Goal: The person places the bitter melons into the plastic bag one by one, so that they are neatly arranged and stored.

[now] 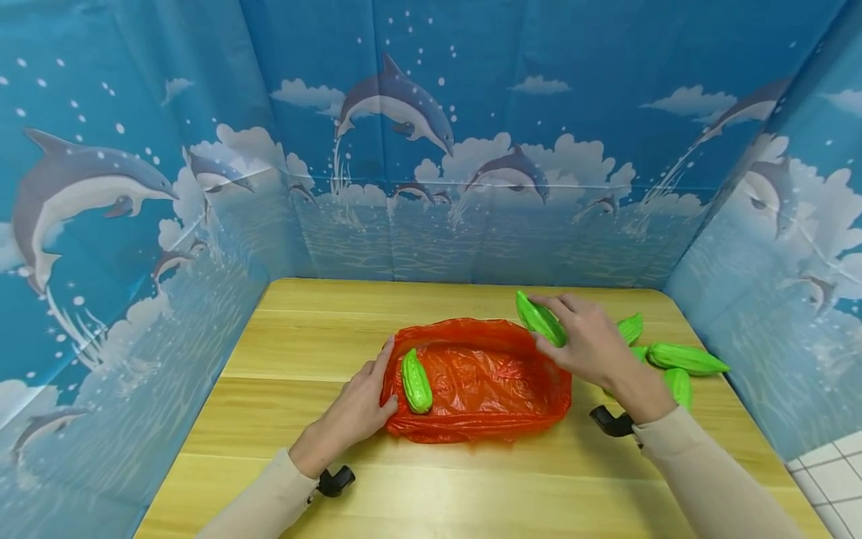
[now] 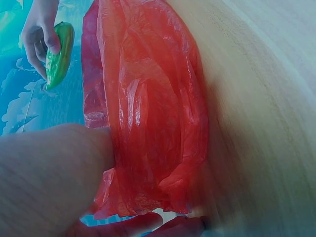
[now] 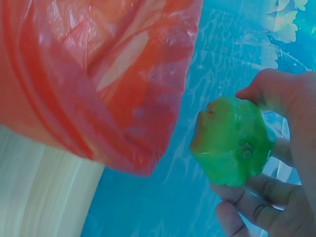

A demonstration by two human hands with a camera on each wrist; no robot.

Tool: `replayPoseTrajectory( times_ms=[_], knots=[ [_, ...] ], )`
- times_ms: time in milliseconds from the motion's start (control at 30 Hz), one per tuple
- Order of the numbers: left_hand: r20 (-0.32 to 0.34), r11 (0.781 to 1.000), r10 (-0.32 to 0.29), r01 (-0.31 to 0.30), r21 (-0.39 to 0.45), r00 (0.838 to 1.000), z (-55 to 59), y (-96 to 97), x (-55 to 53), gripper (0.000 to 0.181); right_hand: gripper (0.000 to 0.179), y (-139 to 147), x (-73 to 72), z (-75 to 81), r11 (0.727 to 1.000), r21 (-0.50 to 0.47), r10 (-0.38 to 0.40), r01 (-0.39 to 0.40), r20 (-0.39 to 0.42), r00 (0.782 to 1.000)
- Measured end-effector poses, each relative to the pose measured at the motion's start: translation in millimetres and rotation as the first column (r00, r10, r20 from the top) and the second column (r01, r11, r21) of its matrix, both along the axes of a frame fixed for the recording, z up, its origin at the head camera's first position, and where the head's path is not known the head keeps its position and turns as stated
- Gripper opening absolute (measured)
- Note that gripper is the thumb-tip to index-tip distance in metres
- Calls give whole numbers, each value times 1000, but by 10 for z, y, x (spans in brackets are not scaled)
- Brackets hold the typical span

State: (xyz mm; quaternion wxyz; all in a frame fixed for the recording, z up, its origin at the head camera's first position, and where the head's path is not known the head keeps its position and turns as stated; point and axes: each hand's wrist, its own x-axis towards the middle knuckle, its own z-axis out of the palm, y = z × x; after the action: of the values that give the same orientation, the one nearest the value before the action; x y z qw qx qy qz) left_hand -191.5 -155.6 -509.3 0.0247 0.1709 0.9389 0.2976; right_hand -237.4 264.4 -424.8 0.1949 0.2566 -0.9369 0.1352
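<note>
One red plastic bag [image 1: 481, 428]; 6+ green ridged gourds [image 1: 417, 383]: one bagged, one gripped by right hand [image 1: 587, 337]; left hand [image 1: 358, 403], fingers straight.

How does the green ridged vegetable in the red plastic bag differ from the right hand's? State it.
The bagged vegetable rests inside the bag; the right hand grips the held vegetable. In the head view, the held vegetable slants more than the bagged vegetable. Both are green, ridged.
</note>
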Motion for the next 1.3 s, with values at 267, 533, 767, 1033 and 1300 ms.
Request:
replayPoseTrajectory(
  times_ms=[267, 533, 767, 1033, 1300],
  knots=[
    [7, 1000, 4, -4, 5, 1000, -21, -5, 0, 108, 63, -141, 49, -9, 1000, -15, 7, -7, 20, 1000],
    [5, 1000, 14, -14, 7, 1000, -13, -5, 4, 107, 67, -271, 93, 2, 999, -14, -31, 34, 134, 991],
    [8, 1000, 17, -17, 2, 1000, 1, 5, 8, 107, 67, -362, 121, 1, 999, -22, -39, 44, 194, 980],
    [15, 1000, 25, -25, 1, 1000, 16, 26, 15, 108, 66, -496, 125, -26, 998, -24, -57, 66, 273, 960],
    [13, 1000, 20, -20, 11, 1000, 18, 42, 20, 109, 67, -603, 123, -63, 997, -35, -56, 69, 288, 956]
  ],
)
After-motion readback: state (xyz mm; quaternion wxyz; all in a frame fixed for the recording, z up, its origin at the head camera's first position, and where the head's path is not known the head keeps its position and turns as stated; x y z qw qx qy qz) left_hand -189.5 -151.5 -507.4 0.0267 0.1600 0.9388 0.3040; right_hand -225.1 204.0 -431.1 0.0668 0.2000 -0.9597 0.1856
